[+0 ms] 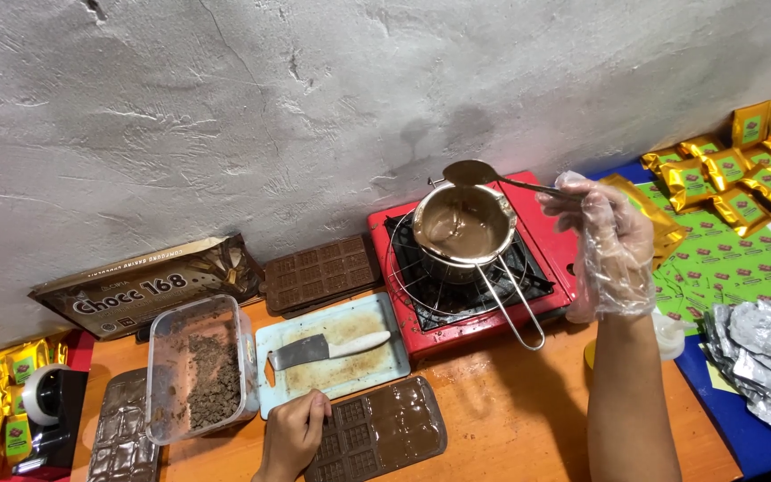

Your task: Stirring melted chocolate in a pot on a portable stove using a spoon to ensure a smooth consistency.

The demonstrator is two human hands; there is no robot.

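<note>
My right hand [613, 245], in a clear plastic glove, holds a metal spoon [484, 175] coated with melted chocolate above the far rim of a steel pot [462, 234]. The pot holds melted brown chocolate and sits on a red portable stove [557, 268], its wire handle pointing toward me. My bare left hand [294, 435] rests on the left end of a clear chocolate bar mould [385, 433] partly filled with chocolate, on the orange table [510, 402].
A white cutting board [377, 361] bears a small cleaver [314, 350]. A clear tub [198, 368] of chopped chocolate stands left, by another mould [122, 437]. A chocolate block package [149, 286] and brown mould [323, 272] lean at the wall. Gold pouches [742, 178], foil pieces [756, 348] lie right.
</note>
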